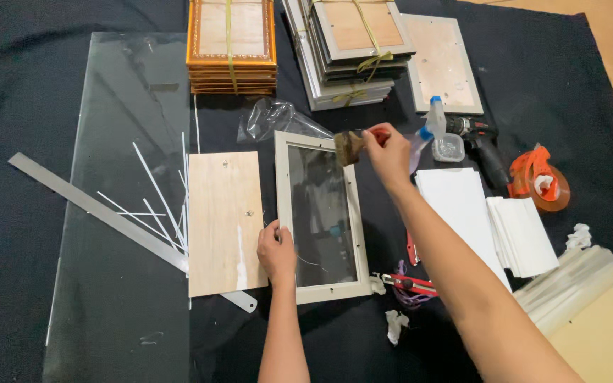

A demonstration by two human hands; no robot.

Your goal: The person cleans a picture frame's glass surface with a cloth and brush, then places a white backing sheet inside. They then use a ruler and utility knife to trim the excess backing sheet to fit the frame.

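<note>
**Brushing a picture frame**

In the middle of the picture lies a pale picture frame (323,216) with a pane of glass in it, flat on the dark cloth of the table (23,106). The left hand (277,250) rests on the frame's left edge, low down, with the fingers curled over the rim to hold it in place. The right hand (387,152) is up near the frame's top right corner. Its grip is closed around a small brush (350,147) with a red handle, and the bristles hang just over the top of the frame.

The frame looks light and stiff, but the glass could crack or get smudged, so the rim looks like the safe place to hold it.

Just left of the frame is a wooden backing board (225,220). Further left lie a big glass sheet (118,213), a long metal ruler (108,213) and thin white strips (157,206).

At the top are stacks of tied frames (232,46). To the right are a spray bottle (431,124), a drill (480,145), an orange tape holder (537,181) and white sheets (462,206). A red cutter (413,284) lies below the frame's right corner.
</note>
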